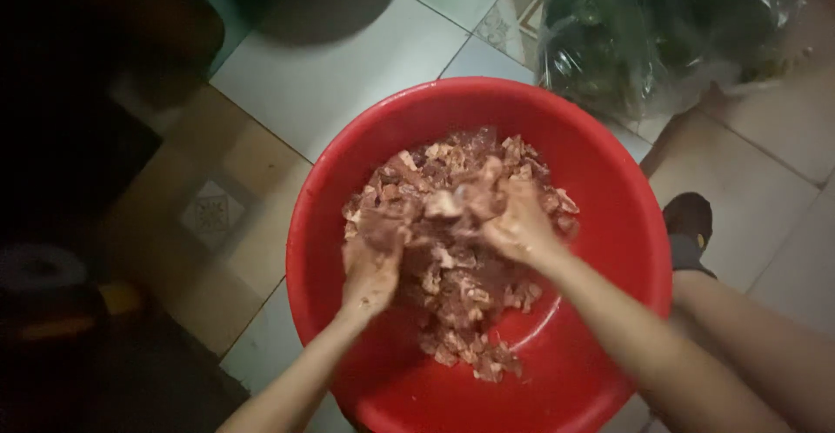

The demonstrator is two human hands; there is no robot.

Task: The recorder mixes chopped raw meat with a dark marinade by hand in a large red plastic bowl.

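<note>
Both forearms are seen reaching in from 6 o'clock; left hand (372, 263) & right hand (515, 220) are buried in chopped meat (457, 250), grips half-closed on chunks. Meat's piled mid red basin (609, 181), towards 12 o'clock; right hand's further in. Bagged greens (644, 24) at 1 o'clock.

I count two hands, left (370, 268) and right (517, 220), in one red basin (609, 224). One meat pile (461, 276) under them, pieces uncountable. One bag of greens (644, 24) beyond the right hand.
</note>
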